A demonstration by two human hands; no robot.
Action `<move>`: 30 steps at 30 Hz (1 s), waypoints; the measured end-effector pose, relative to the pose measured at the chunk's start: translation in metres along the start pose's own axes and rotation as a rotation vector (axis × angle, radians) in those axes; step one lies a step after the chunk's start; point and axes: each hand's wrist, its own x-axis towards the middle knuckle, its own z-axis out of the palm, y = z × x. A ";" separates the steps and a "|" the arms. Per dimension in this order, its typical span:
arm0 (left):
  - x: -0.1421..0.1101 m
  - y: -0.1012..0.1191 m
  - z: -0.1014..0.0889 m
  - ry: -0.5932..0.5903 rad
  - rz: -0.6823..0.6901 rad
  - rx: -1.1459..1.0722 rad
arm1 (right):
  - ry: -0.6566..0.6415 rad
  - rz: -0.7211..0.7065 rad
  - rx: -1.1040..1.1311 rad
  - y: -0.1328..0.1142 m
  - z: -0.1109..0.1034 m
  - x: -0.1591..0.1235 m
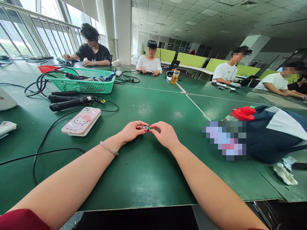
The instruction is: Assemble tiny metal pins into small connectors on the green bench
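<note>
Left hand and right hand, fingertips pinched nearly closed, grip a small part between them — best steadied with light pressure, low over the green table. Beyond the left hand, a pink case, then a basket; farther ahead — a seated person, partitions.

From the bare left hand and bare right hand, the smooth green tabletop is lying open toward 12 o'clock. At 6 o'clock, free room is running between the bare forearms to the table edge. A pink-and-white rounded rectangular case is blocking 9 o'clock; black cylindrical handles and a turquoise perforated plastic basket are crowding 10. Slim black cables are crossing 8. A bulky navy fabric bag is obstructing 3.
</note>
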 end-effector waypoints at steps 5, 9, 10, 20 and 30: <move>-0.001 0.002 -0.001 -0.037 -0.003 -0.048 | -0.030 0.010 -0.023 -0.002 0.005 -0.001; -0.004 0.007 0.001 -0.086 -0.075 -0.148 | -0.020 0.016 -0.053 -0.005 0.008 -0.002; -0.005 0.008 0.001 -0.107 -0.094 -0.195 | -0.019 0.016 -0.063 -0.007 0.009 -0.002; -0.006 0.008 0.001 -0.146 -0.215 -0.292 | -0.109 -0.010 -0.134 -0.016 0.019 0.000; -0.008 0.010 -0.063 0.650 -0.112 1.143 | -0.143 0.024 0.035 0.007 0.014 0.000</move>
